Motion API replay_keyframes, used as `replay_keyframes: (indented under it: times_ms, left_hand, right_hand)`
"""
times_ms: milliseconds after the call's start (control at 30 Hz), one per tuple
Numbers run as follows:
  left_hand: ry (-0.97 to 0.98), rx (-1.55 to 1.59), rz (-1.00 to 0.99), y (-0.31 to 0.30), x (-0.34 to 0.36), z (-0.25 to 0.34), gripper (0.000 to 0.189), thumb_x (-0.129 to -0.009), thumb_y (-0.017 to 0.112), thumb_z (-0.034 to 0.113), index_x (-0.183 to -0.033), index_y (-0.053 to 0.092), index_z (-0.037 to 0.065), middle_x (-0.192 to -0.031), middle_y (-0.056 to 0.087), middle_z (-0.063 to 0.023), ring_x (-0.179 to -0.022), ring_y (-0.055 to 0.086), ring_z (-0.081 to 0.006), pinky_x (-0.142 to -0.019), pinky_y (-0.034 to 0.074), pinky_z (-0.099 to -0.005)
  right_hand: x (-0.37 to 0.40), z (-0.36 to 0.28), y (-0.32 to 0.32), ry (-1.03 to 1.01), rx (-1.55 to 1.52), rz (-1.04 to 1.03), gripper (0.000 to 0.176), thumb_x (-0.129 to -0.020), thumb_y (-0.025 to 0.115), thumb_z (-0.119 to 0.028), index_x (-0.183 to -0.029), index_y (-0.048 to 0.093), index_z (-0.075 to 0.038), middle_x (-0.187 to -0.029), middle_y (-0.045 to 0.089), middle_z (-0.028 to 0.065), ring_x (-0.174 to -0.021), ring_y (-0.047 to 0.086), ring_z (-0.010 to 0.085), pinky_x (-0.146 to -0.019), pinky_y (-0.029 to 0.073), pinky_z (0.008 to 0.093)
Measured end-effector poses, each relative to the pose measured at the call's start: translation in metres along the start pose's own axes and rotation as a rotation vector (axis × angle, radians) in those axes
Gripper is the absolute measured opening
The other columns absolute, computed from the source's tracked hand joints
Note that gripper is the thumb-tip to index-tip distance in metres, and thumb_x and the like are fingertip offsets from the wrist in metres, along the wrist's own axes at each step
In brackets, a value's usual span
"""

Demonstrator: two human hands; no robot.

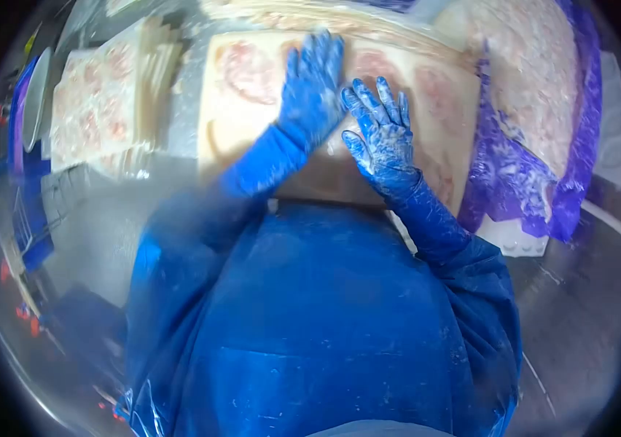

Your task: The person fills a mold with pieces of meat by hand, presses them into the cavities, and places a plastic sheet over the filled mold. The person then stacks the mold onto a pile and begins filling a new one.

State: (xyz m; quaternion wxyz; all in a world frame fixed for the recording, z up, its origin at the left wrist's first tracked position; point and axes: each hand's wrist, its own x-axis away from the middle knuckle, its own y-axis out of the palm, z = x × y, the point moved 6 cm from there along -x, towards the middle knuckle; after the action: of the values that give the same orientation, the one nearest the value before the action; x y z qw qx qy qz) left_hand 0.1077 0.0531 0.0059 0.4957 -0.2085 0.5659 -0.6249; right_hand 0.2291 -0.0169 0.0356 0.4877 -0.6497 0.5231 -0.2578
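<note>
Both my hands wear blue gloves smeared with a pale, wet paste. Fingers stretched out and close together, my left hand point(313, 89) lies palm down over the upper middle of a cream-coloured board point(329, 175). My right hand point(382, 138) is just to its right, fingers spread, above or on the same board; contact cannot be made out. Neither hand grips anything. Flat pinkish patches of minced, meat-like paste point(248, 71) show on the board around the hands, and the hands hide part of its middle.
On the right, a large heap of pale mince point(525, 73) rests on purple plastic sheeting point(511, 182). A stack of cream boards point(99, 102) with pink patches stands at left, near a wire rack point(33, 211). A white dimpled tray point(507, 237) partly shows under the sheeting.
</note>
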Motion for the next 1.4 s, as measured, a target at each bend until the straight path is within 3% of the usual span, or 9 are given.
replay_keyframes:
  times_ms: [367,533,667,733,833,900,967,1167,1400]
  left_hand:
    - [-0.007,-0.101,-0.067,0.009,-0.015,0.009,0.063,-0.100,0.050,0.029,-0.158,0.029,0.014,-0.163,0.022,-0.0179,-0.150,0.022,-0.0378,-0.120,0.015,-0.0534]
    - [-0.021,-0.158,-0.102,0.012,-0.015,0.006,0.064,-0.100,0.050,0.031,-0.158,0.027,0.017,-0.164,0.022,-0.0144,-0.150,0.020,-0.0377,-0.120,0.015,-0.0536]
    - [-0.031,-0.166,-0.107,0.011,-0.016,0.005,0.064,-0.100,0.050,0.030,-0.158,0.027,0.018,-0.164,0.023,-0.0143,-0.150,0.020,-0.0375,-0.120,0.016,-0.0536]
    - [-0.043,-0.164,-0.114,0.011,-0.015,0.005,0.064,-0.099,0.051,0.030,-0.158,0.028,0.019,-0.163,0.023,-0.0141,-0.150,0.020,-0.0373,-0.120,0.016,-0.0537]
    - [-0.028,-0.166,-0.091,0.011,-0.015,0.006,0.064,-0.099,0.052,0.030,-0.158,0.028,0.019,-0.163,0.024,-0.0140,-0.150,0.021,-0.0374,-0.120,0.017,-0.0539]
    - [-0.026,-0.167,-0.088,0.011,-0.015,0.005,0.064,-0.098,0.053,0.030,-0.157,0.030,0.019,-0.163,0.026,-0.0144,-0.150,0.022,-0.0374,-0.120,0.017,-0.0540]
    - [-0.018,-0.121,-0.058,0.009,-0.014,0.004,0.064,-0.098,0.054,0.031,-0.156,0.032,0.019,-0.161,0.028,-0.0153,-0.149,0.024,-0.0386,-0.120,0.018,-0.0544]
    - [-0.044,0.411,0.237,-0.022,-0.001,0.011,0.051,-0.092,0.064,0.016,-0.141,0.052,0.009,-0.148,0.048,-0.0172,-0.132,0.049,-0.0349,-0.110,0.038,-0.0438]
    - [-0.199,1.109,-0.088,-0.067,0.022,0.091,0.043,-0.092,0.068,0.005,-0.132,0.056,0.005,-0.108,0.063,-0.0028,-0.093,0.057,-0.0120,-0.083,0.050,-0.0288]
  right_hand:
    - [0.019,0.329,-0.111,0.629,-0.413,0.245,0.028,-0.097,0.061,-0.019,-0.120,0.065,-0.004,-0.114,0.070,0.0114,-0.111,0.064,0.0227,-0.090,0.052,0.0359]
    - [0.002,0.341,-0.069,0.002,0.567,-0.011,0.034,-0.090,0.065,-0.020,-0.120,0.065,-0.005,-0.102,0.069,0.0127,-0.106,0.063,0.0343,-0.087,0.052,0.0423]
    - [0.058,0.341,-0.106,-0.154,0.353,-0.040,0.032,-0.092,0.063,-0.018,-0.121,0.065,-0.005,-0.110,0.070,0.0103,-0.107,0.064,0.0271,-0.087,0.052,0.0377]
    - [0.076,0.352,-0.135,0.493,-0.413,-0.250,0.031,-0.093,0.061,-0.010,-0.123,0.065,-0.004,-0.118,0.069,0.0081,-0.109,0.063,0.0187,-0.090,0.051,0.0324]
    - [0.111,0.384,-0.152,0.758,-0.679,0.041,0.033,-0.093,0.060,-0.005,-0.125,0.064,-0.002,-0.123,0.066,0.0071,-0.110,0.061,0.0137,-0.092,0.050,0.0278]
    - [0.101,0.361,-0.168,0.556,-0.250,0.048,0.033,-0.094,0.059,-0.006,-0.127,0.062,-0.001,-0.123,0.066,0.0090,-0.107,0.064,0.0154,-0.092,0.050,0.0269]
    - [0.096,0.328,-0.171,0.603,-0.884,0.222,0.035,-0.096,0.059,-0.008,-0.130,0.058,0.000,-0.123,0.066,0.0110,-0.105,0.065,0.0173,-0.093,0.050,0.0268]
    - [0.051,0.219,-0.133,0.507,-1.120,0.108,0.028,-0.098,0.059,-0.014,-0.122,0.059,0.000,-0.112,0.066,0.0101,-0.090,0.064,0.0169,-0.085,0.051,0.0282]
    - [0.013,0.048,-0.059,0.301,-0.978,-0.063,0.018,-0.097,0.061,-0.013,-0.110,0.066,-0.002,-0.104,0.066,0.0058,-0.099,0.061,0.0147,-0.090,0.048,0.0273]
